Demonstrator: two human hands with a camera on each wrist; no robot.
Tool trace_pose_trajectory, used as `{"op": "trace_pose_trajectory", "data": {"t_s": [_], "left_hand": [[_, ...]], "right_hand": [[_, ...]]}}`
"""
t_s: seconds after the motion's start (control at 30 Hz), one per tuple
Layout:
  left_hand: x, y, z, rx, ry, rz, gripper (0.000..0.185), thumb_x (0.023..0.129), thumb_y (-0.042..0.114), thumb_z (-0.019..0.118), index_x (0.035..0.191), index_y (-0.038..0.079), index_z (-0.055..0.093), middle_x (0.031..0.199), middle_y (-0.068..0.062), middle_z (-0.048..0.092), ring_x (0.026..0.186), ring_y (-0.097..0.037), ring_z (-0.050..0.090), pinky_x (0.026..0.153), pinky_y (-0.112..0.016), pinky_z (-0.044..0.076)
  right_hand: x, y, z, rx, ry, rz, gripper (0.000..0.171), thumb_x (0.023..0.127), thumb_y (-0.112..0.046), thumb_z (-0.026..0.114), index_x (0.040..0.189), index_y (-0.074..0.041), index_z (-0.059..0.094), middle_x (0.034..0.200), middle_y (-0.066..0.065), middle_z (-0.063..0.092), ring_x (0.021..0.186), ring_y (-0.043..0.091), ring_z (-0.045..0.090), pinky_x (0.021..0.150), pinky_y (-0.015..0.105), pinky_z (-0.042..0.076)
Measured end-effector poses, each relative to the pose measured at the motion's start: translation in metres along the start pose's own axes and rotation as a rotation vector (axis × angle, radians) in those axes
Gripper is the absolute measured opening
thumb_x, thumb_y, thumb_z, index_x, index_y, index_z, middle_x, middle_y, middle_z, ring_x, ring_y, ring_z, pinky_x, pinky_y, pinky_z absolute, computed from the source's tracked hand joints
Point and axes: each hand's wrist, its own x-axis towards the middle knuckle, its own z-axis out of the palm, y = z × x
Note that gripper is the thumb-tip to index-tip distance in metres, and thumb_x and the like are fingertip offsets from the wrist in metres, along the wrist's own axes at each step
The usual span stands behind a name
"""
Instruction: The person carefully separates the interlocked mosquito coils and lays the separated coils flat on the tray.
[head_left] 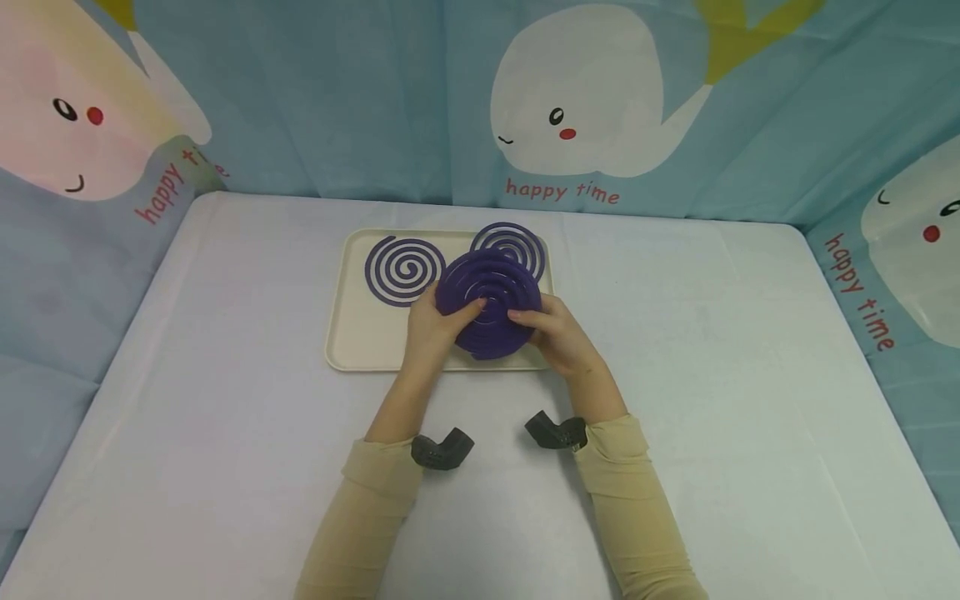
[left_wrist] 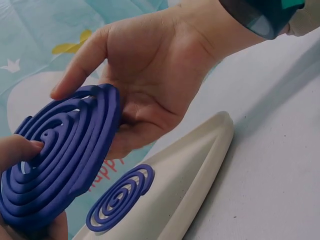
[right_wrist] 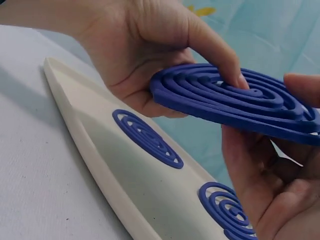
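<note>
Both hands hold a thick purple mosquito coil [head_left: 491, 340], closely wound, up over a cream tray [head_left: 360, 354]. The left hand [head_left: 431, 329] grips its left edge, thumb on the middle of the spiral and the fingers underneath. My right hand [head_left: 566, 337] has the right side, its thumb lying on the upper face in the head view. On the tray's left rests a looser single coil [head_left: 409, 269]. A second loose coil [head_left: 517, 236] lies at the back right, partly hidden by the held one. In the right wrist view, the left thumb presses near the spiral's centre.
The tray stands on a white-covered table [head_left: 712, 375]. Behind and on both sides hangs a blue curtain [head_left: 360, 108] with whale prints. Dark wrist cameras stick out inward from both wrists, below the tray in the head view.
</note>
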Motion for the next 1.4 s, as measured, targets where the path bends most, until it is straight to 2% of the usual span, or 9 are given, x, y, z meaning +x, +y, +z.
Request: {"op": "trace_pose_trajectory", "data": {"t_s": [0.13,0.27,0.47,0.63,0.9,1.17,1.4], "left_hand": [[0.0002,-0.0015,-0.0007,0.012,0.029,0.008,0.059,0.077,0.019,0.076,0.126,-0.003,0.052,0.12,-0.021,0.06,0.112,-0.032,0.057,0.098,-0.038,0.045],[-0.0002,-0.002,-0.001,0.013,0.039,0.017,0.058,0.078,0.019,0.076,0.126,-0.004,0.052,0.12,-0.021,0.06,0.112,-0.032,0.057,0.098,-0.038,0.046],[0.0007,-0.0031,-0.0012,0.032,0.066,0.017,0.056,0.078,0.018,0.076,0.124,-0.005,0.054,0.118,-0.021,0.061,0.111,-0.032,0.057,0.097,-0.038,0.046],[0.0007,-0.003,-0.0009,0.037,0.088,0.025,0.056,0.078,0.018,0.076,0.124,-0.005,0.054,0.118,-0.022,0.061,0.112,-0.033,0.057,0.097,-0.038,0.046],[0.0016,-0.0048,-0.0005,0.069,0.146,0.046,0.055,0.076,0.018,0.078,0.121,-0.005,0.056,0.115,-0.022,0.063,0.108,-0.034,0.06,0.095,-0.039,0.048],[0.002,-0.0052,0.0004,0.071,0.135,0.048,0.057,0.076,0.017,0.077,0.123,-0.006,0.054,0.117,-0.023,0.061,0.11,-0.034,0.058,0.096,-0.039,0.047],[0.0021,-0.0057,0.0,0.091,0.162,0.037,0.057,0.076,0.019,0.078,0.122,-0.005,0.055,0.115,-0.023,0.062,0.108,-0.035,0.059,0.095,-0.041,0.047]], "right_hand": [[-0.0004,-0.0013,0.0021,-0.019,0.004,-0.006,0.037,0.083,0.004,0.047,0.118,0.015,0.052,0.093,-0.002,0.069,0.084,0.011,0.066,0.076,0.027,0.055],[-0.0001,-0.0019,0.0039,-0.064,0.004,-0.011,0.044,0.083,0.005,0.047,0.124,0.022,0.043,0.094,-0.003,0.068,0.084,0.01,0.066,0.075,0.027,0.056],[0.0009,-0.0011,0.0047,-0.128,0.025,-0.013,0.054,0.082,0.002,0.051,0.133,0.014,0.039,0.105,0.001,0.064,0.089,0.012,0.065,0.078,0.029,0.056],[0.0009,-0.0003,0.0057,-0.155,0.048,-0.022,0.056,0.081,0.002,0.054,0.135,0.012,0.04,0.112,0.008,0.062,0.092,0.012,0.064,0.08,0.03,0.055],[0.0014,0.0019,0.0053,-0.21,0.062,-0.077,0.047,0.081,0.006,0.056,0.126,0.017,0.046,0.102,0.004,0.066,0.087,0.012,0.065,0.079,0.028,0.054],[0.002,0.0032,0.0074,-0.167,0.099,-0.092,0.044,0.081,0.009,0.055,0.123,0.019,0.046,0.094,-0.003,0.067,0.084,0.011,0.065,0.075,0.026,0.055],[0.0016,0.0042,0.0098,-0.097,0.102,-0.08,0.053,0.081,0.01,0.055,0.133,0.011,0.043,0.109,0.001,0.062,0.094,0.014,0.062,0.082,0.028,0.054]]}}
